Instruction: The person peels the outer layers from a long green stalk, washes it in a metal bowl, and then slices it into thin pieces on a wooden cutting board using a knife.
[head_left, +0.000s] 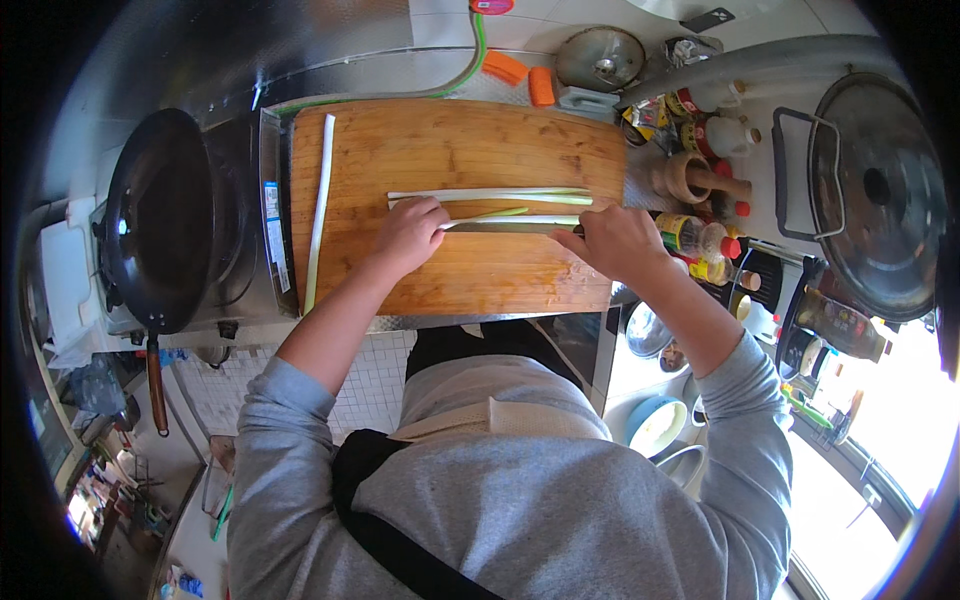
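Observation:
A wooden cutting board (450, 277) lies before me. My left hand (412, 232) rests near its middle, its fingers pinching the left end of a split scallion stalk (517, 220). My right hand (619, 240) is at the right edge, closed on the dark handle of a knife (510, 229), whose narrow blade appears to lie along the stalk's near side and is partly hidden. Just beyond both hands lie split scallion lengths (487, 195), side by side. One long white stalk (321, 202) lies apart along the board's left side.
Left of the board stand a stove and a black wok (161, 217). Carrot pieces (541, 86) and a glass lid (601, 60) are behind it. At the right are a wooden mortar (686, 178), sauce bottles (701, 236) and a large pot lid (874, 195).

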